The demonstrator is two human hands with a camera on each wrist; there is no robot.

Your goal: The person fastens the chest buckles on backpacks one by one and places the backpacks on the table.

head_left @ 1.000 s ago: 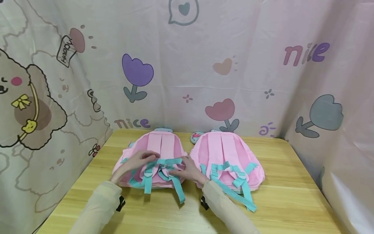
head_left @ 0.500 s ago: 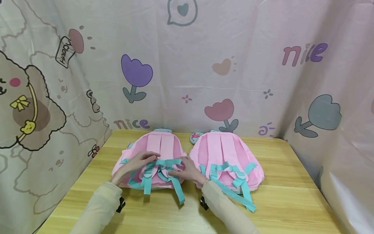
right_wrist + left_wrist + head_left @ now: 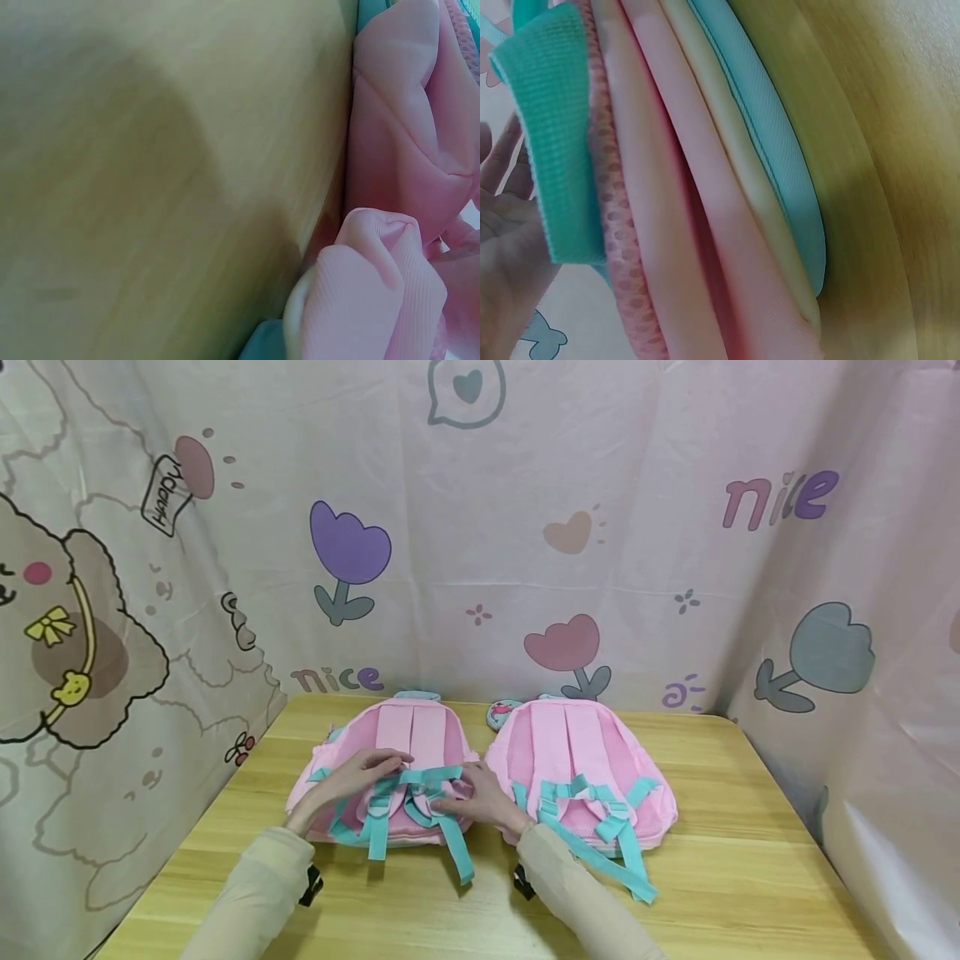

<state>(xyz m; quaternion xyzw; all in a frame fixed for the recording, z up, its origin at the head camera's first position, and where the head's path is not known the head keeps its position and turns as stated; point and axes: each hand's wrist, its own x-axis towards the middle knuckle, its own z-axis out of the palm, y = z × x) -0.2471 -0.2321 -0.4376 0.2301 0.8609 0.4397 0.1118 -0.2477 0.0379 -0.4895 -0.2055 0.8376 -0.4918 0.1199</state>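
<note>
A pink backpack (image 3: 429,727) lies back panel up on the left of the table, its shoulder straps and teal webbing straps (image 3: 378,835) facing me. My left hand (image 3: 356,777) hovers over its left half, fingers extended and gently bent, fingertips by a raised teal strap (image 3: 431,775). In the left wrist view, the palm (image 3: 514,232) shows beside teal webbing (image 3: 559,142), with fingers partly hidden. My right hand (image 3: 483,793) curls its fingers at that raised strap's right end, thumb by the buckle. Its exact grip is hidden; the right wrist view mainly shows pink fabric (image 3: 405,97).
A second pink backpack (image 3: 570,735) lies close on the right, its teal straps (image 3: 633,860) trailing toward me. A round charm (image 3: 502,714) sits between the bags at the back. Wooden tabletop (image 3: 420,918) lies in front; a printed curtain (image 3: 465,543) stands behind.
Both hands stay over the left backpack in nearly the same pose. The raised teal strap shifts very slightly; the head view drifts a little.
</note>
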